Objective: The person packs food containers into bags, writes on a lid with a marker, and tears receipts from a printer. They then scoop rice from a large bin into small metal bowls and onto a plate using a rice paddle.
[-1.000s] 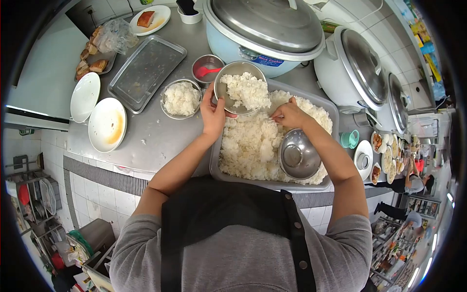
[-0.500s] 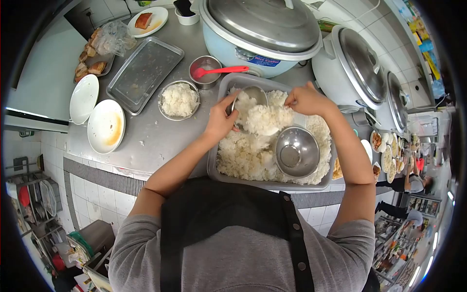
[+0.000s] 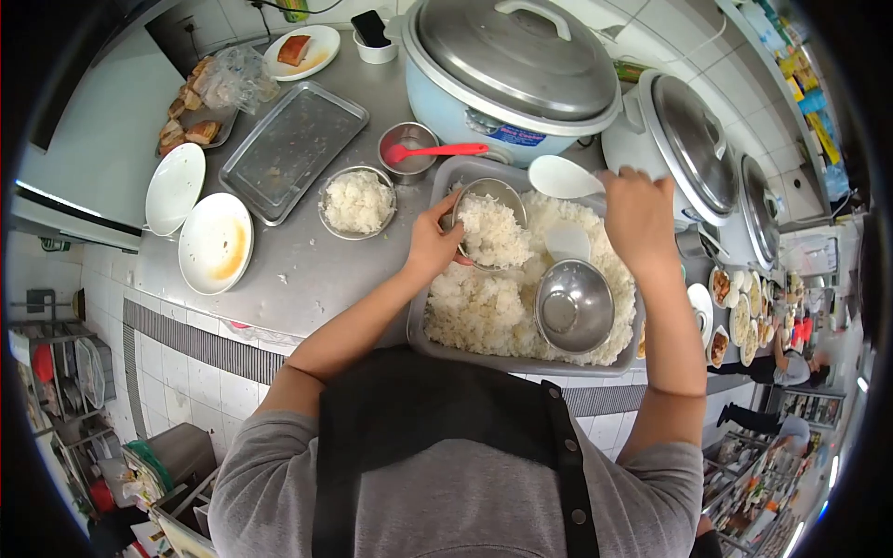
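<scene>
My left hand (image 3: 437,234) grips the rim of a steel bowl (image 3: 493,192) tilted over a grey tub (image 3: 420,335), with a mound of white rice (image 3: 495,232) in it. In my right hand (image 3: 640,219) is the handle of a white rice paddle (image 3: 561,177), its blade raised above the tub's far side. Cooked rice (image 3: 474,312) fills much of the tub. A second steel bowl (image 3: 575,307), with no rice heaped in it, rests on the rice. Behind it a white scoop-like piece (image 3: 567,242) lies partly on the rice.
Left of the tub stand a bowl of rice (image 3: 357,202) and a steel pot (image 3: 400,139) with a red spoon (image 3: 446,150). A metal tray (image 3: 293,149) and white plates (image 3: 216,244) lie farther left. Large rice cookers (image 3: 516,56) line the back. Other people work far right.
The paddle has come up out of the rice with my right hand, swinging right. Rice now sits in the bowl in my left hand. The whole view has shifted slightly.
</scene>
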A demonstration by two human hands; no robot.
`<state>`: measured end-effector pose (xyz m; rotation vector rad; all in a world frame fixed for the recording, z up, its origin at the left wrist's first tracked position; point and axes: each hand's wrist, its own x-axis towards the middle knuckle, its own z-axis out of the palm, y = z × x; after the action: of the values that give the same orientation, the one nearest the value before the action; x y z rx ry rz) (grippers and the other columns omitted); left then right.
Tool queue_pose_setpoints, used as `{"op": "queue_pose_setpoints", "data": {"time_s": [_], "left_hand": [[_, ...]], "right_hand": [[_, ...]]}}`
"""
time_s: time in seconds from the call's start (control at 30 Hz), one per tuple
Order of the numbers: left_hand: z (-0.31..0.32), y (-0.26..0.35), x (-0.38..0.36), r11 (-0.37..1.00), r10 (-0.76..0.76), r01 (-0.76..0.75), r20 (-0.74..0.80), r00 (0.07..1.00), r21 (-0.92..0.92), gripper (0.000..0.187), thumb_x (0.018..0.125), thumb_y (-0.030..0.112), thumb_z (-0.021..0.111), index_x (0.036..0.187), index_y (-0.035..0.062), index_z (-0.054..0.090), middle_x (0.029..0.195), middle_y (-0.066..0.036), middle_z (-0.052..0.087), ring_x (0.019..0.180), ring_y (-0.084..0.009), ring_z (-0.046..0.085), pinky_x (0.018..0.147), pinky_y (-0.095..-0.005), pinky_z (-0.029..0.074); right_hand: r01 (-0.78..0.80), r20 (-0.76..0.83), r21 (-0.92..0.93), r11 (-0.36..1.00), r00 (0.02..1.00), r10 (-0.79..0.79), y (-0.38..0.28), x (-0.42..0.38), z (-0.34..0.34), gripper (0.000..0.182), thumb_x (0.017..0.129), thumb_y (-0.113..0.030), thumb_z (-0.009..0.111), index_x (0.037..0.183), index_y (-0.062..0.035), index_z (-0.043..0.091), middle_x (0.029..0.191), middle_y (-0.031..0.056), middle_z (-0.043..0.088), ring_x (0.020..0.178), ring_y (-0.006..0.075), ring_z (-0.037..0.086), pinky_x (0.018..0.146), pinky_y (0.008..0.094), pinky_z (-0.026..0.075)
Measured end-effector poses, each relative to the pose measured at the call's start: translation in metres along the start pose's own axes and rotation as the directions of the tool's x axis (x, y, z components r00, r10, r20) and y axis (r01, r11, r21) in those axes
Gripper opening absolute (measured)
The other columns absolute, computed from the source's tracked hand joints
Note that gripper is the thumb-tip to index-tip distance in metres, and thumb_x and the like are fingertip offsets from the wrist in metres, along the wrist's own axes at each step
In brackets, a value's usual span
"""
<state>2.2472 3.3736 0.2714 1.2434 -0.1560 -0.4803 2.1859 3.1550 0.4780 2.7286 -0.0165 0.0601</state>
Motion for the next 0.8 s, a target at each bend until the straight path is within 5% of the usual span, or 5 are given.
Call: {"op": "queue_pose_setpoints", "data": {"time_s": [0.07,0.23,0.33,0.57,0.8], "left_hand": [[-0.002,0.009,0.005,0.998,-0.014,0.015,-0.015,1.0,0.068,0.058,0.085,-0.004,0.052,0.143,0.0025,0.046,0.132,-0.014,0.056,0.076,-0.0205,0.071,0.049,-0.0304,0.062],[0.008,0.014,0.014,0.996,-0.075,0.076,-0.023,0.997,0.039,0.057,0.085,-0.004,0.052,0.142,0.0015,0.047,0.13,-0.014,0.057,0.074,-0.0197,0.07,0.048,-0.0304,0.062],[0.017,0.013,0.005,0.996,-0.086,0.087,-0.005,0.996,0.011,0.057,0.086,-0.004,0.051,0.142,0.0007,0.046,0.124,-0.013,0.06,0.078,-0.0189,0.069,0.049,-0.0293,0.061],[0.022,0.02,-0.009,0.996,0.015,-0.022,-0.083,0.996,-0.081,0.054,0.087,-0.005,0.05,0.141,-0.0002,0.048,0.115,-0.012,0.064,0.076,-0.0163,0.068,0.048,-0.0273,0.061],[0.027,0.015,-0.004,0.976,-0.157,0.151,-0.028,0.987,-0.159,0.053,0.088,-0.005,0.049,0.14,-0.0029,0.046,0.122,-0.016,0.061,0.079,-0.0196,0.069,0.048,-0.0292,0.061]], "right_hand": [[-0.068,-0.103,0.297,0.953,0.989,0.103,-0.011,-0.019,0.017,0.035,0.078,0.001,0.056,0.11,-0.0042,0.068,0.093,0.0151,0.065,0.08,0.0283,0.068,0.076,0.0413,0.053],[0.119,-0.099,0.357,0.926,0.991,-0.089,-0.059,-0.055,0.065,0.057,0.078,0.002,0.057,0.134,-0.0097,0.057,0.096,0.0132,0.062,0.078,0.0295,0.067,0.066,0.0378,0.056],[-0.037,0.066,0.371,0.928,0.998,0.014,-0.051,-0.051,0.085,0.056,0.079,-0.001,0.059,0.133,-0.0122,0.058,0.095,0.014,0.063,0.077,0.031,0.066,0.069,0.0394,0.056],[-0.135,-0.003,0.671,0.729,0.983,0.185,-0.01,-0.074,0.026,0.035,0.092,-0.009,0.056,0.125,-0.0139,0.065,0.084,0.0186,0.061,0.078,0.0372,0.064,0.068,0.0463,0.05],[-0.167,0.071,0.545,0.822,0.986,0.153,-0.045,-0.058,0.063,0.043,0.084,-0.002,0.054,0.124,-0.0127,0.065,0.084,0.0179,0.062,0.077,0.0365,0.065,0.071,0.0452,0.052]]}}
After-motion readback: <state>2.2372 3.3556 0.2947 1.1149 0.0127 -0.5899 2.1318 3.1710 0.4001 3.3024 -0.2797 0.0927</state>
